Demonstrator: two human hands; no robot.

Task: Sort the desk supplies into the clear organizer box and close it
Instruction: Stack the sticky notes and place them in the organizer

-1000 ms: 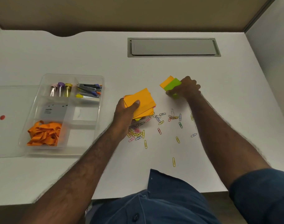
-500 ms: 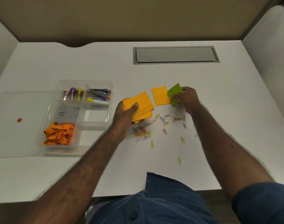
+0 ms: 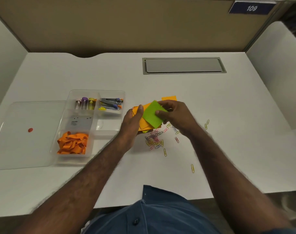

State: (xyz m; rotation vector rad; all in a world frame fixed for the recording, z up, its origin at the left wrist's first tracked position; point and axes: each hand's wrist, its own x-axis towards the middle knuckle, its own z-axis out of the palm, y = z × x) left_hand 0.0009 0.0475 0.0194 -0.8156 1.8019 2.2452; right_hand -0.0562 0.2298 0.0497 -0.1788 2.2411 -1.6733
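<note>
On the white desk, lid then open box sit left. Left hand grips an orange note stack; right hand pinches a green note onto it, above scattered clips. Tan partition behind.

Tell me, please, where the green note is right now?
In the head view, the green note is at desk centre, pinched by the right hand atop the orange stack in the left hand.

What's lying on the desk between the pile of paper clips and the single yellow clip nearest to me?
In the head view, one yellow clip lies between the paper clip pile and the nearest yellow clip; the rest is bare white desk.
</note>
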